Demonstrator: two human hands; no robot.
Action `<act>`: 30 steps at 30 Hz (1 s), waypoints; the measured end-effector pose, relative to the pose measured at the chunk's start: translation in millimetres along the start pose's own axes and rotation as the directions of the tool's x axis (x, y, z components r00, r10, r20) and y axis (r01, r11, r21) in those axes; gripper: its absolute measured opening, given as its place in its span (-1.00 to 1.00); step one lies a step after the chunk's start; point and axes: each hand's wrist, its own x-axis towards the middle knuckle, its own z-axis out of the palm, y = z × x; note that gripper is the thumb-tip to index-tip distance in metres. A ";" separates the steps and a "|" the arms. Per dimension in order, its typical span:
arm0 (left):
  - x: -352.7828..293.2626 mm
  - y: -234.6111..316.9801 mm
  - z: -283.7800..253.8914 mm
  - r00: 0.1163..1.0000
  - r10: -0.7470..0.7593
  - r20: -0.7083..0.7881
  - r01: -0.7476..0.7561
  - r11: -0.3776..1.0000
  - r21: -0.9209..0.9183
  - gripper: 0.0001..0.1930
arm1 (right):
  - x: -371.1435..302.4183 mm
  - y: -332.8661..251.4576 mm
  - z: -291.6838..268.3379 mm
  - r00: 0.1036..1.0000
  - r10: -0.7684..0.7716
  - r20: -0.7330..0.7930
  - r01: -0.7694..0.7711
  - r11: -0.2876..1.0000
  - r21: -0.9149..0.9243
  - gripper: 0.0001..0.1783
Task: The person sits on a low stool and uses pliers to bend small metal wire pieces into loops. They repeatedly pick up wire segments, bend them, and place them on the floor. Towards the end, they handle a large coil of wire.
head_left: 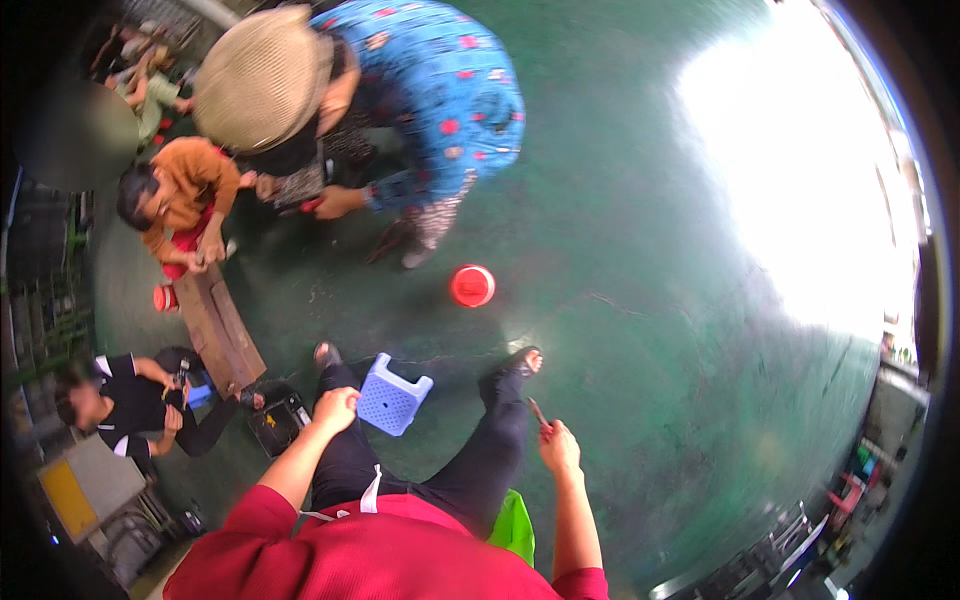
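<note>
My left hand [337, 409] is closed in a fist above my left knee; whatever it may hold is hidden. To the right of my right leg, my right hand [559, 447] grips a short, slim tool [537, 411] that points up and forward. Its exact kind is too small to tell. A light blue plastic stool [393, 398] with a perforated top lies between my feet, its legs facing away, near my left hand. Neither hand touches it.
A red round container [472, 286] stands on the green floor [640, 400]. Ahead left, a person in a straw hat [265, 80] bends with a dark box-like thing. Others sit by a brown board [218, 330]. A black tray [279, 424] lies left; bright green plastic [514, 528] shows beneath me.
</note>
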 end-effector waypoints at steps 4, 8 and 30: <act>0.5 172.1 24.2 0.853 0.473 0.220 -0.434 0.878 -0.204 -0.73 | -44.5 142.4 -68.7 0.933 0.348 -0.087 -0.355 0.931 -0.086 -0.66; 0.6 278.1 16.4 0.798 0.584 0.144 -0.527 0.795 -0.301 -0.75 | -78.4 203.9 -132.2 0.837 0.546 0.026 -0.527 0.819 -0.226 -0.58; 309.2 663.3 -215.5 0.837 0.545 0.061 0.117 -0.069 -0.991 -0.30 | 304.7 -306.2 -538.8 0.699 -0.635 -0.329 0.630 0.764 -0.139 -0.24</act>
